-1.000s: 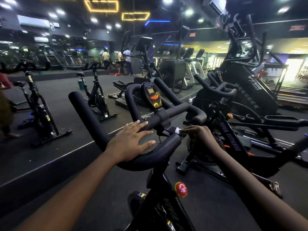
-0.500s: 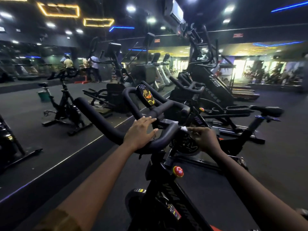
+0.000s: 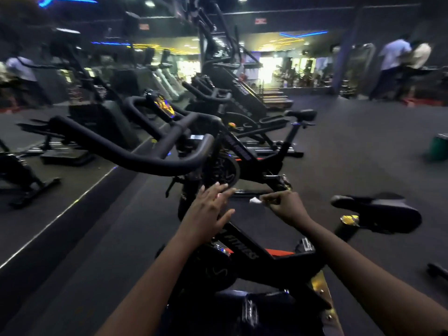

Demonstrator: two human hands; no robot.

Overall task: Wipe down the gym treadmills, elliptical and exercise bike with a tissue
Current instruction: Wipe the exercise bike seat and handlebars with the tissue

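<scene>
A black exercise bike (image 3: 244,251) stands right in front of me, its curved handlebar (image 3: 145,156) at upper left and its saddle (image 3: 378,214) at right. My left hand (image 3: 208,212) hovers below the handlebar over the bike's frame, fingers spread and straight, holding nothing. To its right, my right hand (image 3: 286,204) pinches a small white tissue (image 3: 255,201) between curled fingers, clear of the handlebar. A small console (image 3: 162,106) with orange and blue lights sits on the bar's middle.
A second bike (image 3: 261,146) stands just beyond, with an elliptical (image 3: 225,69) and treadmills (image 3: 167,78) further back. Mirrors line the left wall. Two people (image 3: 400,66) stand at far right. A green bin (image 3: 440,146) sits on the dark floor at right.
Both hands have come off the handlebar and dropped below it, over the frame. My view has swung to the right and down, bringing the saddle into sight.
</scene>
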